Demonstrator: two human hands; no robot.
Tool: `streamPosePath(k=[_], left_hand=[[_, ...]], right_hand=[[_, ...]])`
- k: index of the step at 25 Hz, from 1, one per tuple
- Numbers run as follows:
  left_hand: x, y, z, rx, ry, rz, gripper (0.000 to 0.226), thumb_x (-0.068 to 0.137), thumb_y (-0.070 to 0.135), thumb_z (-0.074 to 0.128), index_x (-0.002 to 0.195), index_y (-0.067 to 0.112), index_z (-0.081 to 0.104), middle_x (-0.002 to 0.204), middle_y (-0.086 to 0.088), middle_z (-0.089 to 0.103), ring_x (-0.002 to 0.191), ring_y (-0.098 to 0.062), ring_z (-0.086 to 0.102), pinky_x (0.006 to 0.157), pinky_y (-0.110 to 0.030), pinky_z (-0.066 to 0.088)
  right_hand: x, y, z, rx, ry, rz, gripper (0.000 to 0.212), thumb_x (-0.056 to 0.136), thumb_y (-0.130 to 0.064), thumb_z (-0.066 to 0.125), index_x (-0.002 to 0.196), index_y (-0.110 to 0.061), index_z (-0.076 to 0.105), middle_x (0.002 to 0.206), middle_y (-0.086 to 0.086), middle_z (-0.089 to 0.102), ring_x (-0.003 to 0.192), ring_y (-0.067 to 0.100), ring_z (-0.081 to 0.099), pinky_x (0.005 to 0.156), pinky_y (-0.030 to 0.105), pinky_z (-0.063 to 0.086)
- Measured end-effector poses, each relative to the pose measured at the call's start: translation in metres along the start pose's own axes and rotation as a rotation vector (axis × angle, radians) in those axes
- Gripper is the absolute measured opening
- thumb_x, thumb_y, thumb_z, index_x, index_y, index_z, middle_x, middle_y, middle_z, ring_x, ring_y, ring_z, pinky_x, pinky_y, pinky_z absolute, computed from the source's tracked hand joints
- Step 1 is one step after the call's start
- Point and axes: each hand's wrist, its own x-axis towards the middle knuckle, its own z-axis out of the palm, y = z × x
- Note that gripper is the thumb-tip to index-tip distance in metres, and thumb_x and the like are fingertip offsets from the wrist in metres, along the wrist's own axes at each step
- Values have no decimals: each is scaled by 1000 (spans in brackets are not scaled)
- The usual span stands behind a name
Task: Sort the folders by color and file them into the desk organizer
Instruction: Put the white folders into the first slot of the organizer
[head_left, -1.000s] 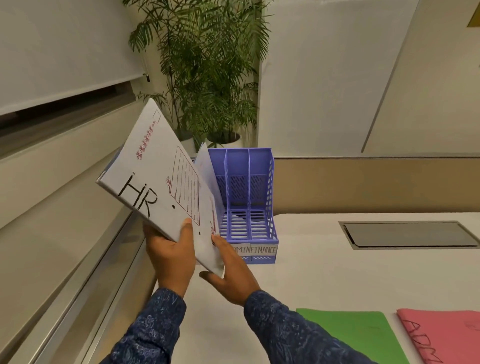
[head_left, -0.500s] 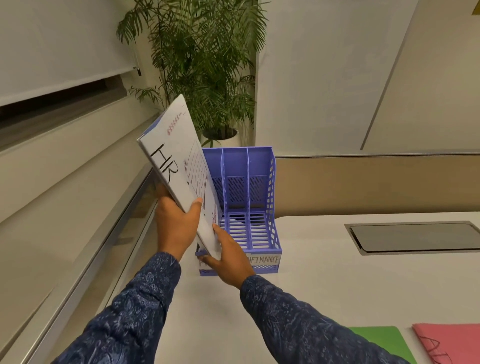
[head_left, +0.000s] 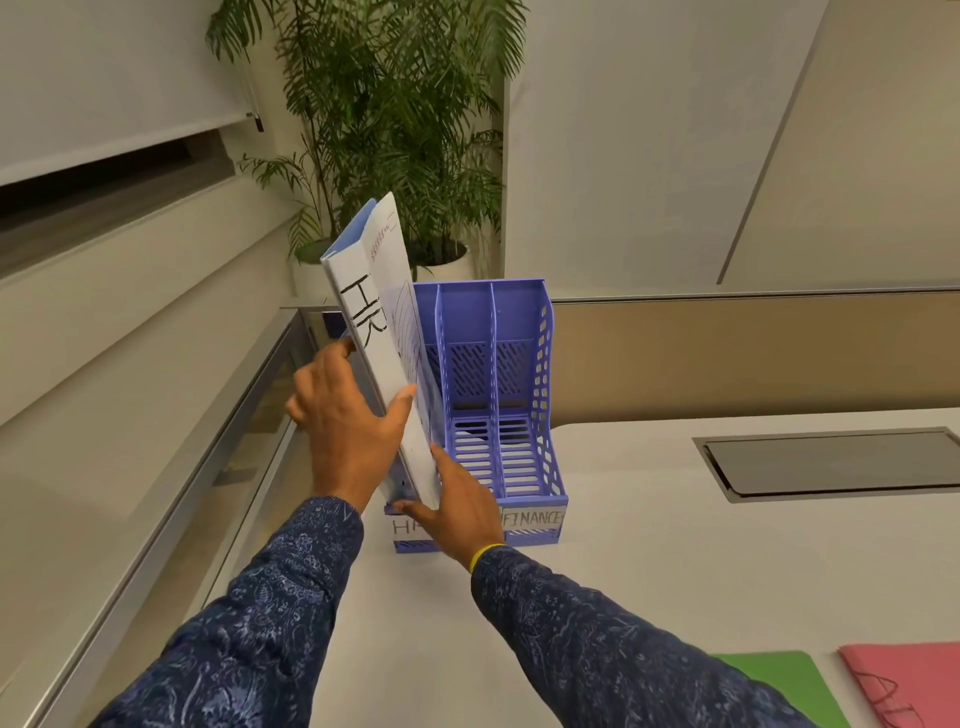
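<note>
Entry: filing step, HR lot. Nearest, at the front of the worktop (head_left: 675, 551), a green folder (head_left: 779, 686) and a pink folder (head_left: 904, 680) lie flat side by side, well apart from both hands, not yet filed. Right hand (head_left: 457, 504): cups the lower corner of the HR folder (head_left: 384, 338), thumb up its face, just in front of the label strip. Left hand (head_left: 348, 415): higher, grips the spine edge, thumb on the cover, fingers behind. HR folder: white cover, blue back, held on end and tilted, lower end at the mouth of the leftmost slot of the desk organizer (head_left: 498, 395). Step judged: insertion begun, folder not seated. Next move needs the folder squared to the dividers, then slid down and back. Farthest: potted plant (head_left: 395, 119).
</note>
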Motion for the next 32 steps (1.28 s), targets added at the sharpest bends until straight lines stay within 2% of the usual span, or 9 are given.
streamPosePath(k=[4,8,11,14,18,20,23,27,32], left_hand=[[2,-4,-1,54,25,10,77,72,44,80,132,18,40,144,-8,39,133,-30,32,102,-52,32],[2,-12,-5,108,16,3,75,71,47,80,130,21,43,149,-10,32,137,-32,27,107,-54,29],[5,-16,-8,43,3,-10,70,72,43,81,128,21,44,150,-9,26,138,-31,26,108,-56,36],[9,-20,-10,-159,-9,-34,68,75,32,82,128,20,41,146,-5,27,132,-23,38,102,-43,48],[10,-23,-11,-242,-23,-48,74,77,25,81,135,21,36,143,-1,31,117,-3,41,96,-30,48],[10,-24,-10,-273,-45,-72,79,77,25,81,138,25,31,141,-1,33,118,-3,43,94,-32,51],[9,-26,-10,-317,-67,-108,85,79,25,79,143,28,23,143,-4,33,128,-15,45,93,-41,54],[7,-29,-12,-307,-77,-78,88,82,24,76,147,38,17,148,7,28,125,3,32,94,-32,47],[-2,-33,-16,-287,-140,-100,87,84,25,74,145,45,15,146,10,31,119,3,36,76,-15,47]], right_hand=[[4,1,-2,-90,25,-23,90,79,-72,58,150,-27,26,133,2,57,114,23,61,92,40,56],[10,-1,0,-165,29,-23,89,82,-71,55,151,-27,21,132,3,58,111,24,63,88,41,58],[14,-1,3,-199,34,-6,89,84,-69,53,153,-24,19,134,5,57,110,26,64,88,42,58],[18,-1,5,-265,16,-9,88,86,-70,50,153,-22,18,130,7,60,106,27,65,84,42,58],[21,0,6,-326,-8,-11,90,85,-72,48,152,-19,20,128,7,62,104,28,65,81,42,56],[18,0,8,-303,-27,-11,95,83,-76,49,152,-18,19,136,7,57,109,28,64,85,43,55],[13,1,11,-276,-34,-17,96,81,-77,50,151,-18,21,147,5,46,114,29,61,89,44,56],[11,-4,8,-316,13,-47,92,82,-75,50,149,-18,23,148,3,42,116,28,58,92,45,53],[6,-10,-2,-329,14,-59,92,85,-73,48,152,-18,20,156,4,35,135,28,43,108,46,42]])
